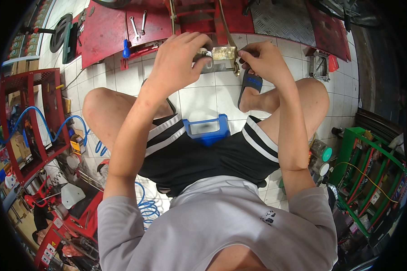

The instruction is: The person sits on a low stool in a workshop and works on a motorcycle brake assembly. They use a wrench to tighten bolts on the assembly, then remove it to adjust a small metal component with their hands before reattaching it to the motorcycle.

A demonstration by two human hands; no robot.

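Ahead of my knees, a worn, yellowish metal bracket sits at the front end of a red metal frame. My left hand is at its left end, fingers curled and thumb bent in around a small silvery metal fitting. At the right end, my right hand has thumb and forefinger pinched together close to the bracket's edge. Whatever lies between those fingertips is too small to make out. A small metal end piece hangs just below the bracket's right corner.
On the red platform lie two wrenches and a blue-handled screwdriver. A blue plastic stool shows between my thighs. Red shelving with a blue hose stands left, a green rack right.
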